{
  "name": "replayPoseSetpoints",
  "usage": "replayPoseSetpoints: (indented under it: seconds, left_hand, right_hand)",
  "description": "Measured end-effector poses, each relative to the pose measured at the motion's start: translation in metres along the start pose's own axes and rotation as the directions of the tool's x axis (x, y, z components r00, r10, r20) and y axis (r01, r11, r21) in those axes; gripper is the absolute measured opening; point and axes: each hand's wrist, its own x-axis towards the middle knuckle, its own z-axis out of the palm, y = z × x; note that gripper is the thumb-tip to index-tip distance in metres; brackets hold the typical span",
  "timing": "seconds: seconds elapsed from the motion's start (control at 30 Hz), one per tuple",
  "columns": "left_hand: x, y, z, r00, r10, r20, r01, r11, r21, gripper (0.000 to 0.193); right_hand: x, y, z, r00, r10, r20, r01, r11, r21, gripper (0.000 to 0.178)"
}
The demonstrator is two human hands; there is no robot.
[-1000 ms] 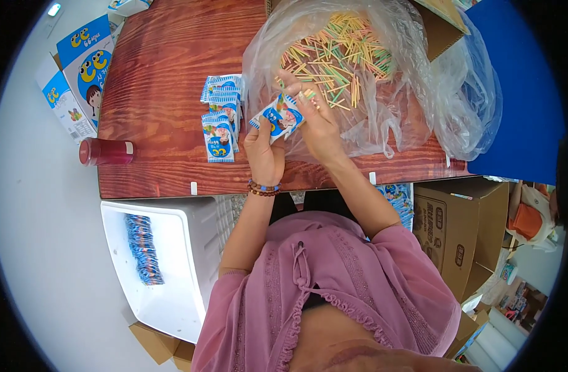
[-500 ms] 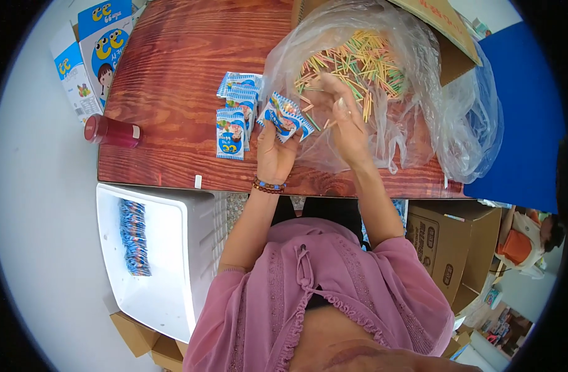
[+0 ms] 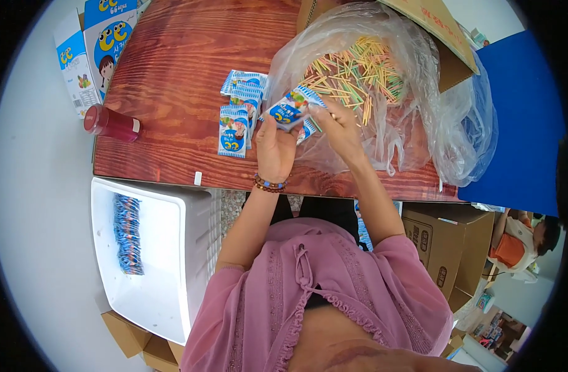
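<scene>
A pale wall flanks the reddish wood-grained table, with speckled floor showing below.

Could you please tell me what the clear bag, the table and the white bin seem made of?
Clear bag: thin plastic film, shiny and crinkled.
Table: reddish, dark-grained top, perhaps stained wood or wood-look laminate.
White bin: probably rigid plastic, smooth, with rounded corners.

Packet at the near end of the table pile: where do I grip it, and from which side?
Probably pinch the packet by its flat, crimped near end, coming from the near edge of the table. It lies printed face up with that end uncovered, while neighbouring packets crowd its far end and right side.
</scene>
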Motion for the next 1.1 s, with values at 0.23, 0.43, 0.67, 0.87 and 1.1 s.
replayPoseSetpoints:
  seconds: [0.23,0.43,0.67,0.87,1.1]
  left_hand:
    - [-0.026,0.028,-0.026,0.995,0.078,-0.056,-0.059,0.959,0.276,0.031]
    - [-0.057,0.072,-0.024,0.742,0.653,-0.148,-0.188,0.415,0.890,0.026]
    - [-0.057,0.084,-0.058,0.861,0.482,0.162,0.072,-0.432,0.899,0.053]
    - [-0.059,0.086,-0.062,0.872,0.483,0.085,0.189,-0.491,0.850,0.058]
    - [-0.055,0.082,-0.061,0.881,0.464,0.088,0.171,-0.488,0.856,0.057]
  right_hand:
    - [0.008,-0.017,0.003,0.986,0.087,0.145,-0.086,0.996,-0.014,0.024]
    - [0.022,0.007,0.064,0.907,0.175,0.382,-0.278,0.932,0.231,0.022]
    - [0.032,0.037,0.119,0.943,0.208,0.260,-0.090,0.912,-0.400,0.026]
    - [0.025,0.048,0.038,0.971,0.156,0.183,-0.065,0.903,-0.426,0.022]
    - [0.024,0.082,0.005,0.949,0.176,0.263,-0.032,0.879,-0.475,0.024]
